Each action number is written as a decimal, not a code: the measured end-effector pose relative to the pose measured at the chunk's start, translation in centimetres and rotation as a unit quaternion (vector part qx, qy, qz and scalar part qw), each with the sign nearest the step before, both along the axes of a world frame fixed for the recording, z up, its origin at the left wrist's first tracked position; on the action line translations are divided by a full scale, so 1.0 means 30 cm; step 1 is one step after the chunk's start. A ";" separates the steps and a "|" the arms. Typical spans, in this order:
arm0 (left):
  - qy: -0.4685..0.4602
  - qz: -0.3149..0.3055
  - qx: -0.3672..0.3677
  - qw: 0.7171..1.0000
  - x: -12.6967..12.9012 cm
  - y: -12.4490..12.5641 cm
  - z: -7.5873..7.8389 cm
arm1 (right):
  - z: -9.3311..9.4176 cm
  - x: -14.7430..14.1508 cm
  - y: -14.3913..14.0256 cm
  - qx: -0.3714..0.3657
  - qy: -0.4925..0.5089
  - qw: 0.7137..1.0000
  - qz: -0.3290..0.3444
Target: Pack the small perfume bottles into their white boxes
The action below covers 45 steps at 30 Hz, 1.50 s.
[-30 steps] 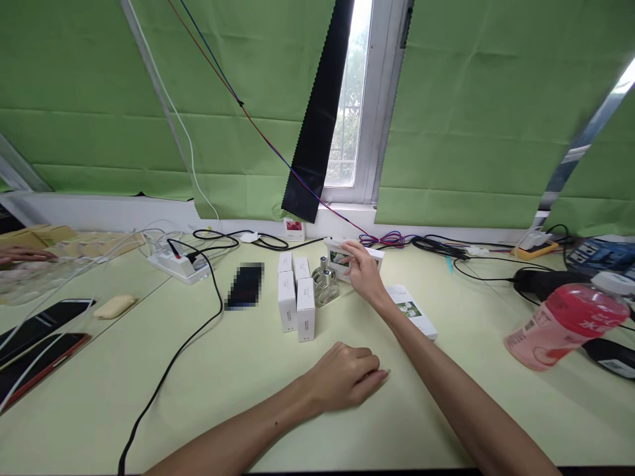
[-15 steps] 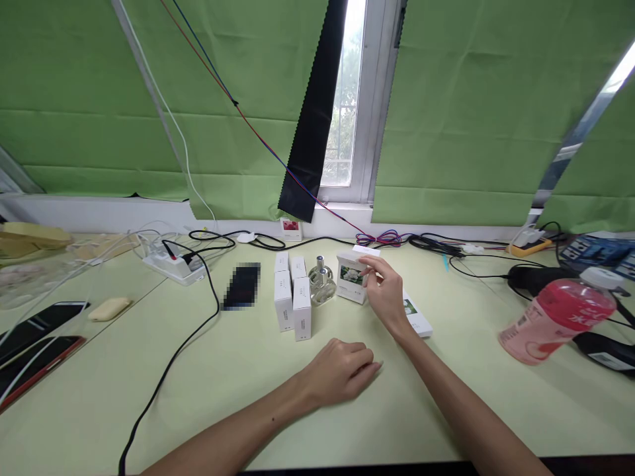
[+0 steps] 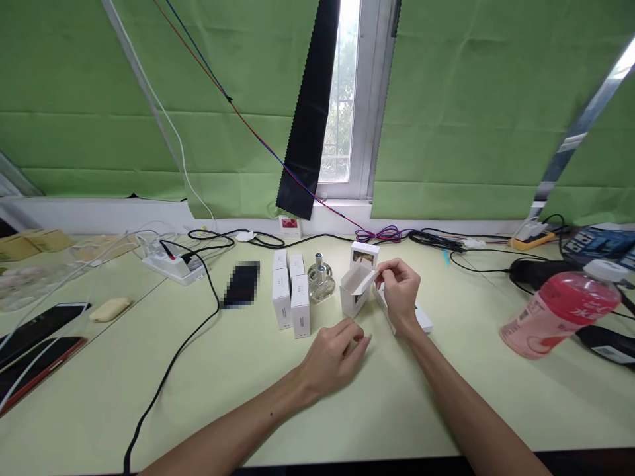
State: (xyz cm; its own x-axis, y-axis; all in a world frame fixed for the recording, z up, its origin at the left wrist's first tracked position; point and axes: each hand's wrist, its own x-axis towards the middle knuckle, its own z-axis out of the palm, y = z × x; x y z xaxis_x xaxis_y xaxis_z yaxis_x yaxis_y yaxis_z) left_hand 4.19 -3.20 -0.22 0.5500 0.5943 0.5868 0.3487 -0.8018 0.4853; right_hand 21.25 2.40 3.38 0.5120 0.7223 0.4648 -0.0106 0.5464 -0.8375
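My right hand (image 3: 399, 291) pinches the lid flap of a small white carton (image 3: 355, 295) that stands upright on the pale green table (image 3: 238, 390) with its top open. Another white carton (image 3: 364, 254) stands just behind it, and a flat white box (image 3: 421, 318) lies under my right wrist. My left hand (image 3: 335, 354) hovers just in front of the open carton, fingers loosely curled and holding nothing. Two clear glass bottles (image 3: 321, 283) stand left of the carton, beside several upright white boxes (image 3: 291, 297).
A pink drink bottle (image 3: 560, 312) lies at the right among black cables. A black cable (image 3: 173, 357) crosses the table from a white power strip (image 3: 169, 263). Phones (image 3: 34, 340) and a yellow bar (image 3: 110, 308) lie at the left. A dark flat object (image 3: 241, 284) lies beside the boxes.
My right hand brought the carton from the back of the table toward me, set it upright and lifted its lid flap open. My left hand moved forward toward it.
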 end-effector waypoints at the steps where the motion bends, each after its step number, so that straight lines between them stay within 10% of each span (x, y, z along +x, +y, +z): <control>1: -0.008 0.008 0.001 1.000 -0.001 0.000 0.002 | -0.001 0.001 0.003 -0.002 0.017 1.000 0.013; 18: -0.178 0.064 0.189 0.964 -0.015 0.008 0.039 | 0.010 -0.020 -0.014 -0.106 0.178 0.952 0.226; 45: -0.178 0.107 0.062 0.976 -0.009 0.013 0.035 | -0.008 -0.034 -0.017 -0.130 0.156 0.950 0.236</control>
